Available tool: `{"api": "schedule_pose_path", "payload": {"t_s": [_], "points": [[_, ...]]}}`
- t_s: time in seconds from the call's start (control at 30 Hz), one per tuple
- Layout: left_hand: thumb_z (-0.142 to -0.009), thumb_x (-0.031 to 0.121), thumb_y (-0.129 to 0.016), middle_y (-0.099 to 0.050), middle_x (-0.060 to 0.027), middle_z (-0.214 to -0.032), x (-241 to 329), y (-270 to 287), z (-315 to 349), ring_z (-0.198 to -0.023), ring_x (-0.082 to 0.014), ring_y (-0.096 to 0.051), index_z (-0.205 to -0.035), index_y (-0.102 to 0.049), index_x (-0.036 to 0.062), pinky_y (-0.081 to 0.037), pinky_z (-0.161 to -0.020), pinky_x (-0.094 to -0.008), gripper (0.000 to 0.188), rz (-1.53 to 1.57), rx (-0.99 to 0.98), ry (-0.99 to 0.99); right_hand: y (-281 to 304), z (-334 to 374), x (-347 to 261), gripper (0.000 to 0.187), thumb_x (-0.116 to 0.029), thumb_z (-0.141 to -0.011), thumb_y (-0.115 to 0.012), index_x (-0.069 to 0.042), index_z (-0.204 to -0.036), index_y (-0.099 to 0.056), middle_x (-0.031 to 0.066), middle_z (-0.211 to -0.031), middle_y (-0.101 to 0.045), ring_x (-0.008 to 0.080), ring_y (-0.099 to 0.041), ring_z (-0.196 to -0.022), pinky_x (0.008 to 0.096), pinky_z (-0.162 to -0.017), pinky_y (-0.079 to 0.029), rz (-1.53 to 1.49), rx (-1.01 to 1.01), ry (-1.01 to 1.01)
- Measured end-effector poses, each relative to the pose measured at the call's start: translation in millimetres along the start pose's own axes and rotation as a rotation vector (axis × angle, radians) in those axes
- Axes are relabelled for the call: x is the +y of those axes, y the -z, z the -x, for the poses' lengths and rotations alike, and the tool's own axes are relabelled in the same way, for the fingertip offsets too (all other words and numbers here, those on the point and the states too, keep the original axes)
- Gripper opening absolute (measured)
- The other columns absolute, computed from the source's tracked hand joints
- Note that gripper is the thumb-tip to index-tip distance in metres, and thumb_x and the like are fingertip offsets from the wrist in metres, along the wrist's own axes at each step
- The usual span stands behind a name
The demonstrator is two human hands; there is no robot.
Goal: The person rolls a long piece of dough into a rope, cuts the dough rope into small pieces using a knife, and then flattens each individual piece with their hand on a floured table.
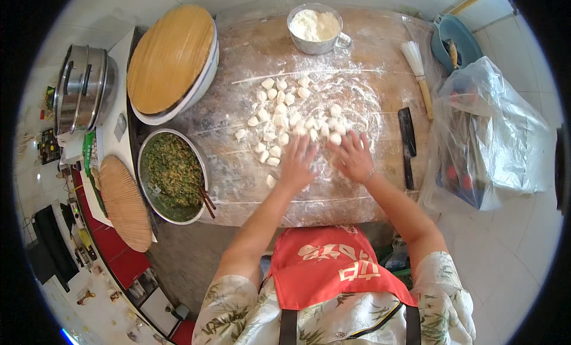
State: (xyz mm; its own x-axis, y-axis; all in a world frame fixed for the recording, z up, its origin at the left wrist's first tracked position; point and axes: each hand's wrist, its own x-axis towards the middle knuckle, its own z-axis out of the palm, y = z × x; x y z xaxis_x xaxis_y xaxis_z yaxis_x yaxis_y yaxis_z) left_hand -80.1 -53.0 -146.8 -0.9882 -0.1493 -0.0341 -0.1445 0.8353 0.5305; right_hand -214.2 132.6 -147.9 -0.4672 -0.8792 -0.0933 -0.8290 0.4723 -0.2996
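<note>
Many small pieces of dough (pixel 281 109) lie dusted with flour on a floured wooden board (pixel 250 184). My left hand (pixel 299 165) is spread palm down at the near edge of the pieces, fingers pointing away from me. Beside it, my right hand (pixel 353 159) also reaches flat over the board, its fingertips at a dough piece (pixel 335 138). Both hands have their fingers apart and grip nothing. One loose dough piece (pixel 271 181) sits left of my left wrist.
A metal bowl of green filling (pixel 172 172) with chopsticks (pixel 207 201) stands at left, below a basin with a round wooden lid (pixel 171 59). A flour cup (pixel 315 28) is at the far edge. Rightward lie a knife (pixel 407 146), a brush (pixel 418 74) and a plastic-covered box (pixel 488 137).
</note>
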Motion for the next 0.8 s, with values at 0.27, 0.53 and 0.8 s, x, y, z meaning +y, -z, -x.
{"api": "schedule_pose_path", "payload": {"t_s": [0.27,0.53,0.8], "points": [[-0.080,0.024,-0.069,-0.030,-0.0215,-0.148,-40,29,40,-0.136,-0.0412,-0.025,-0.136,-0.043,0.0058,-0.024,-0.110,-0.0494,0.064,-0.124,0.484,0.331,21,-32,22,0.043,-0.020,-0.091,-0.059,-0.008,-0.131,-0.051,0.0197,-0.143,-0.039,0.0378,-0.038,-0.130,0.0459,-0.105,-0.034,-0.478,0.470,-0.253],[-0.093,0.028,-0.050,-0.009,-0.0267,-0.153,-19,-25,6,-0.142,-0.0419,-0.008,-0.147,-0.016,-0.0028,-0.009,-0.115,-0.0500,0.071,0.188,0.617,0.716,-21,-24,-15,0.055,-0.027,-0.100,-0.042,0.004,-0.144,-0.027,0.0176,-0.149,-0.032,0.0264,-0.034,-0.136,0.0355,-0.111,-0.028,-1.076,0.543,-0.881],[-0.095,0.024,-0.048,-0.017,-0.0247,-0.152,-72,22,-31,-0.141,-0.0395,-0.017,-0.145,-0.022,-0.0032,-0.015,-0.114,-0.0457,0.063,0.214,0.721,0.484,0,-73,64,0.055,-0.033,-0.101,-0.040,0.001,-0.144,-0.031,0.0153,-0.148,-0.034,0.0258,-0.035,-0.135,0.0366,-0.112,-0.027,-1.379,0.533,-0.599]]}}
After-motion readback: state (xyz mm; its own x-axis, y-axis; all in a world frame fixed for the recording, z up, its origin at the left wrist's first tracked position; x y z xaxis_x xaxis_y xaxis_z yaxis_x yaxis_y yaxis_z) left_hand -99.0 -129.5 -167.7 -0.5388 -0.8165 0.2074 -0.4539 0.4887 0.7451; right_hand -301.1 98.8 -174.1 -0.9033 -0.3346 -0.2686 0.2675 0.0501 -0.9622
